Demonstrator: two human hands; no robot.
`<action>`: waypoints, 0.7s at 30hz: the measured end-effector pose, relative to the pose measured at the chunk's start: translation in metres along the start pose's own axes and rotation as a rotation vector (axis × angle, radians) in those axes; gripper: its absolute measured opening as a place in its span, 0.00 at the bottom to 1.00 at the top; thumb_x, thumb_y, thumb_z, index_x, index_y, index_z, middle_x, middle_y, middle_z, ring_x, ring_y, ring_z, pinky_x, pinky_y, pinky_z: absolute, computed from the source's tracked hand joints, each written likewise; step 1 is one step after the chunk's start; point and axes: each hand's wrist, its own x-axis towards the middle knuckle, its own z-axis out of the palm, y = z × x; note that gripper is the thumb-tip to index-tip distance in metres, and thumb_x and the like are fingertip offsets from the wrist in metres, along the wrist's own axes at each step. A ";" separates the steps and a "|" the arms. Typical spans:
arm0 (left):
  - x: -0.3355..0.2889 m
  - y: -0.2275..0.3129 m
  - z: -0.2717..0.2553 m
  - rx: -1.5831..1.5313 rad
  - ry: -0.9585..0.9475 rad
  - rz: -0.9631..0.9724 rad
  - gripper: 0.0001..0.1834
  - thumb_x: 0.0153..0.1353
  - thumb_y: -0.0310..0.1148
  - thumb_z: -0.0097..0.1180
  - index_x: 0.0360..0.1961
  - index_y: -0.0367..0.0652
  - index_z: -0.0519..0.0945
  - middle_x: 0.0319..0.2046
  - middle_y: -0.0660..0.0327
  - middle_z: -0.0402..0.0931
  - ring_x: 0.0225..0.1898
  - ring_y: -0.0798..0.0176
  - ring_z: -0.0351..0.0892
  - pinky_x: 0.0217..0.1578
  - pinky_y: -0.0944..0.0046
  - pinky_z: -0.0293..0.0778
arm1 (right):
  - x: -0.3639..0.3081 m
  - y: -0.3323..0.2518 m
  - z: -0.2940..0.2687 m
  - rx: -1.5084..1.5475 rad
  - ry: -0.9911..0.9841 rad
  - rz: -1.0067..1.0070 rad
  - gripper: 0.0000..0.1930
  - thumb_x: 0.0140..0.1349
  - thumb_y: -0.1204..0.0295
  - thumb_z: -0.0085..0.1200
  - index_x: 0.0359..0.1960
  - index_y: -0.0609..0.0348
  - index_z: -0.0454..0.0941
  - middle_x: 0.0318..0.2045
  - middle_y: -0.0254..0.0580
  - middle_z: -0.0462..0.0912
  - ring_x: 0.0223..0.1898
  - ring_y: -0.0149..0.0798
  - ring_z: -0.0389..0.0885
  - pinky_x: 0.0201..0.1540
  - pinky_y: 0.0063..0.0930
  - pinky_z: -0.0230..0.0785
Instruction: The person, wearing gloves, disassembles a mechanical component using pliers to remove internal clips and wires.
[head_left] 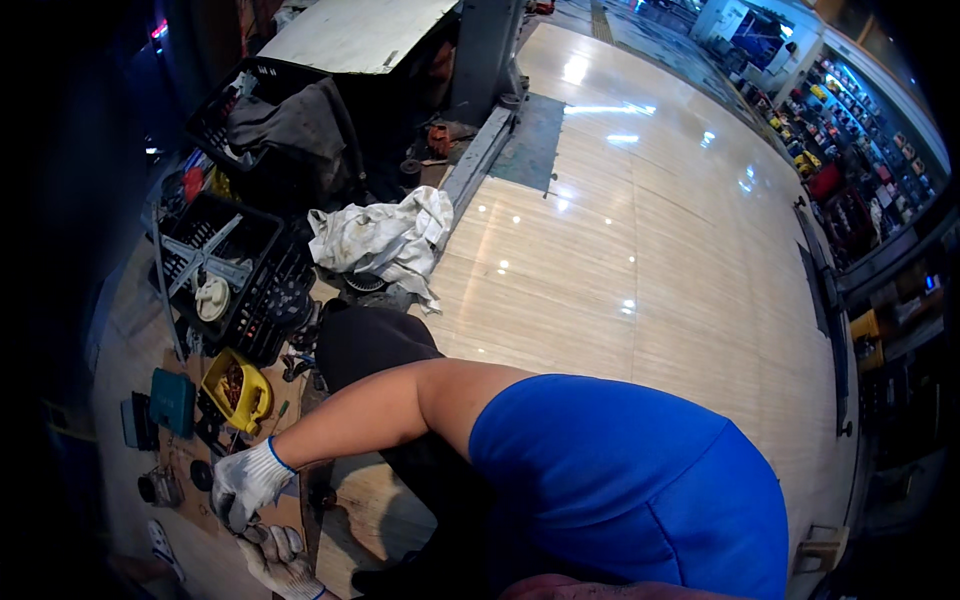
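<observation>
My right hand (248,482), in a white knit glove with a blue-edged cuff, reaches down at the lower left with its fingers curled and pressed together. Just below it, my left hand (280,567), gloved the same way and dirty at the fingers, is bent in toward the right one. The fingertips of both meet at a small dark grey piece (254,533), too covered to name. Under the hands lies a cardboard sheet (290,510). Close to the right hand are a black round part (201,475) and a cut-open yellow jug (238,392) with small brownish hardware inside.
Beyond the jug stand a teal case (172,402) and black crates (262,235) with tools and parts. A metal part (160,487) sits left of the hands. A stained white cloth (385,238) lies beside a grey post (485,60). Another person's shoe (163,548) shows at lower left.
</observation>
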 end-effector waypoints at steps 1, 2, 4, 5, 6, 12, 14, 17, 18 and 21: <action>0.001 0.000 -0.006 0.001 0.001 0.001 0.20 0.76 0.48 0.41 0.42 0.42 0.76 0.13 0.71 0.53 0.12 0.71 0.51 0.13 0.68 0.55 | 0.000 0.000 0.000 -0.011 -0.015 -0.054 0.15 0.54 0.61 0.64 0.31 0.63 0.84 0.23 0.42 0.82 0.26 0.33 0.78 0.30 0.32 0.69; 0.004 0.001 -0.012 -0.033 -0.122 -0.096 0.20 0.76 0.49 0.41 0.42 0.43 0.77 0.13 0.71 0.52 0.12 0.71 0.52 0.13 0.67 0.57 | -0.001 0.002 -0.001 -0.010 -0.010 -0.052 0.15 0.54 0.61 0.64 0.31 0.63 0.84 0.23 0.42 0.82 0.26 0.33 0.78 0.30 0.32 0.69; 0.003 -0.004 -0.018 -0.122 -0.199 -0.181 0.21 0.76 0.49 0.39 0.46 0.45 0.78 0.13 0.71 0.54 0.12 0.71 0.54 0.13 0.64 0.60 | -0.004 0.005 -0.001 -0.029 -0.083 0.114 0.16 0.54 0.60 0.64 0.32 0.63 0.84 0.24 0.44 0.83 0.27 0.35 0.79 0.31 0.34 0.70; 0.004 -0.004 -0.018 -0.120 -0.200 -0.179 0.21 0.76 0.49 0.39 0.46 0.45 0.78 0.13 0.71 0.54 0.12 0.71 0.54 0.13 0.64 0.60 | -0.002 0.012 -0.001 -0.030 -0.083 0.111 0.16 0.54 0.60 0.64 0.32 0.63 0.84 0.24 0.44 0.83 0.27 0.35 0.79 0.31 0.34 0.70; 0.002 0.001 -0.013 -0.153 -0.318 -0.207 0.22 0.77 0.49 0.38 0.48 0.44 0.78 0.15 0.70 0.58 0.13 0.71 0.55 0.13 0.64 0.60 | 0.005 0.008 0.001 -0.109 -0.095 0.012 0.19 0.55 0.58 0.64 0.33 0.64 0.84 0.27 0.50 0.83 0.28 0.40 0.79 0.32 0.36 0.70; 0.010 0.010 -0.021 0.911 -0.021 0.252 0.22 0.76 0.41 0.39 0.60 0.38 0.74 0.38 0.55 0.78 0.32 0.56 0.77 0.34 0.58 0.76 | 0.010 0.016 -0.004 -0.277 0.175 -0.148 0.15 0.51 0.62 0.59 0.31 0.64 0.82 0.28 0.55 0.82 0.30 0.48 0.81 0.33 0.39 0.72; 0.016 0.002 -0.013 1.672 0.290 0.480 0.23 0.75 0.38 0.42 0.63 0.34 0.70 0.51 0.45 0.78 0.49 0.49 0.78 0.51 0.54 0.74 | 0.003 0.026 -0.004 -0.307 0.215 -0.043 0.16 0.51 0.61 0.59 0.31 0.63 0.82 0.28 0.56 0.82 0.30 0.49 0.81 0.33 0.39 0.72; 0.005 0.018 0.042 1.402 0.634 0.106 0.29 0.74 0.45 0.45 0.62 0.29 0.71 0.56 0.42 0.75 0.55 0.46 0.77 0.54 0.53 0.71 | 0.024 0.025 0.015 -0.372 0.230 -0.052 0.17 0.51 0.60 0.58 0.31 0.63 0.82 0.27 0.55 0.82 0.30 0.53 0.81 0.33 0.42 0.72; 0.006 0.004 0.042 1.475 0.724 0.404 0.25 0.72 0.46 0.50 0.43 0.27 0.77 0.31 0.52 0.79 0.29 0.59 0.77 0.32 0.59 0.71 | 0.021 0.023 0.017 -0.300 0.229 0.023 0.16 0.50 0.60 0.58 0.30 0.63 0.82 0.27 0.55 0.82 0.29 0.51 0.81 0.33 0.41 0.72; 0.007 0.007 0.040 1.442 0.711 0.221 0.29 0.73 0.46 0.47 0.59 0.27 0.72 0.47 0.46 0.80 0.44 0.52 0.80 0.43 0.57 0.76 | 0.015 0.030 0.010 -0.181 0.217 0.134 0.14 0.51 0.62 0.60 0.30 0.62 0.83 0.26 0.50 0.83 0.27 0.45 0.80 0.31 0.38 0.70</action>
